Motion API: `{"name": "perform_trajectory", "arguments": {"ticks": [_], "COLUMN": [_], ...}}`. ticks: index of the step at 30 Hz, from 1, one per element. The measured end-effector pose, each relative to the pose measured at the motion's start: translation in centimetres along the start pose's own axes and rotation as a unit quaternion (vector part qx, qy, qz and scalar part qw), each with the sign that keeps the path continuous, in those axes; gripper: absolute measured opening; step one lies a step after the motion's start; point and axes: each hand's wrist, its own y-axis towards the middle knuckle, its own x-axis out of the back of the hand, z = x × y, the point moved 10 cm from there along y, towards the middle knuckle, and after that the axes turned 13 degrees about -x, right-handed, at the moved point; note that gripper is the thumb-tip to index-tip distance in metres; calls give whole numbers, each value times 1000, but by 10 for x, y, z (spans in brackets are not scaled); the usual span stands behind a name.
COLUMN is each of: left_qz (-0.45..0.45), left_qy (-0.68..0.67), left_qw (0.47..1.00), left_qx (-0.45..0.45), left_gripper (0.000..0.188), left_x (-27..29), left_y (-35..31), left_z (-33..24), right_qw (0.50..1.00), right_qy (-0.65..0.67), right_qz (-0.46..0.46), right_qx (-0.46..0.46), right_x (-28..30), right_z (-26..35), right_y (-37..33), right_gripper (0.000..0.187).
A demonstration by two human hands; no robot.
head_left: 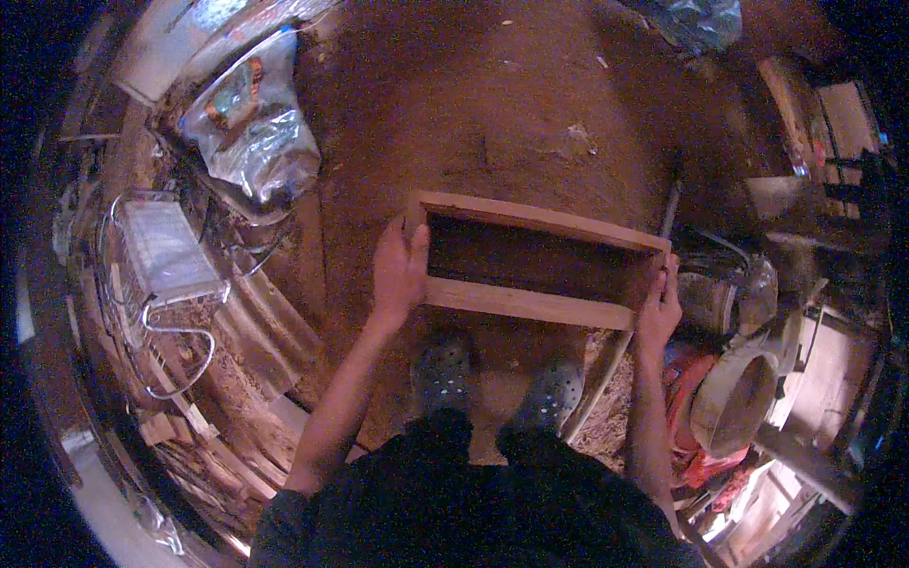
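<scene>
A rectangular wooden frame [530, 301], open through its middle, is held level in front of me above my feet. At its left end, my left hand [401, 265] is closed round the short side, with the thumb over the inner edge. My right hand [657, 305] grips the opposite short side, its fingers curled over the corner. The frame's right end tilts slightly nearer to me than its left. Dark ground shows through the opening.
Perforated clogs [443, 374] are on my feet on the brown dirt floor [473, 104]. To the left lie a clear plastic bag [260, 133], a pale metal-framed panel [170, 246] and a corrugated sheet [265, 331]. Rightward are a round-rimmed container [734, 402] and red cloth [688, 388].
</scene>
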Motion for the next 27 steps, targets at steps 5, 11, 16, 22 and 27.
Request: {"name": "perform_trajectory", "arguments": {"ticks": [5, 11, 16, 22, 27], "left_qz": [62, 28, 43, 68, 63], "left_qy": [-37, -68, -45, -6, -23], "left_qw": [994, 995, 995, 994, 997], "left_qx": [76, 63, 77, 91, 45], "left_gripper": [69, 71, 74, 77, 75], "left_x": [-12, -2, -9, -20, -11], "left_y": [-1, -6, -8, -14, -7], "left_z": [14, 4, 12, 31, 16], "right_qw": [999, 948, 950, 936, 958], "right_qy": [-40, -121, -71, -145, -188], "right_qz": [36, 91, 183, 173, 57], "right_qx": [7, 279, 244, 269, 207], "right_x": [-29, -105, -120, -98, -75], "right_z": [34, 135, 157, 141, 120], "right_y": [23, -28, -38, -19, -12], "right_gripper": [39, 42, 45, 43, 44]}}
